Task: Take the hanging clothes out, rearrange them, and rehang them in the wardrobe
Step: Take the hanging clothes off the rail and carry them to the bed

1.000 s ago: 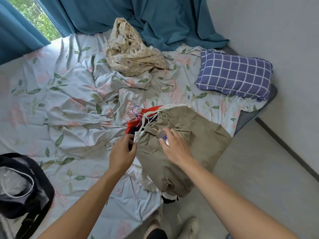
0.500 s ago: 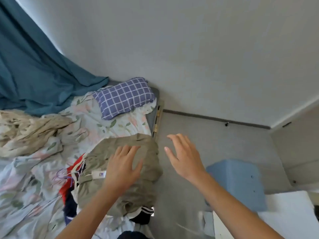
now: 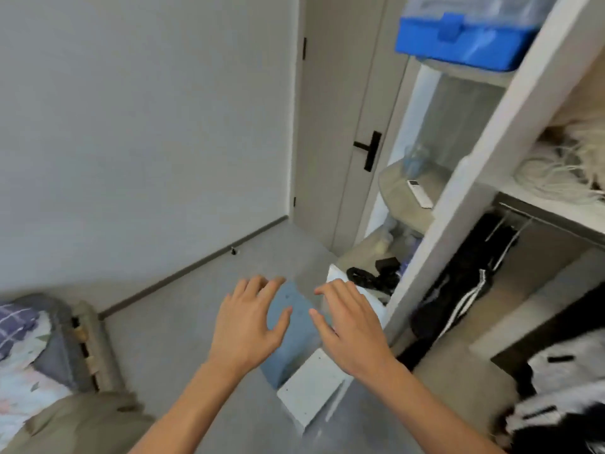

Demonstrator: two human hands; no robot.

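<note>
1. Hands up and empty: left hand [image 3: 247, 326] and right hand [image 3: 350, 329] are both spread, fingers apart, gripping nothing, hovering side by side over the grey floor [image 3: 183, 326].
2. Below them sit a blue block [image 3: 294, 342] and a white box [image 3: 311, 398], right in the walking line toward the wardrobe [image 3: 465, 178].
3. Clothes to sort: a khaki garment [image 3: 78, 417] lies at the bed's edge, lower left, well apart from both hands.
4. Inside the wardrobe, a black garment with white stripes [image 3: 458, 290] hangs from the rail [image 3: 550, 221]; more black-and-white clothing [image 3: 556, 398] is bunched at lower right.
5. Likely next: a reach for the hanging piece.
6. Risk one: a foot catching the block or box while eyes are on the rail.
7. Risk two: pulling the cloth instead of lifting the hanger hook could jam it on the rail or drop the garment.
8. The view is motion-blurred, so hanger details cannot be made out.
</note>
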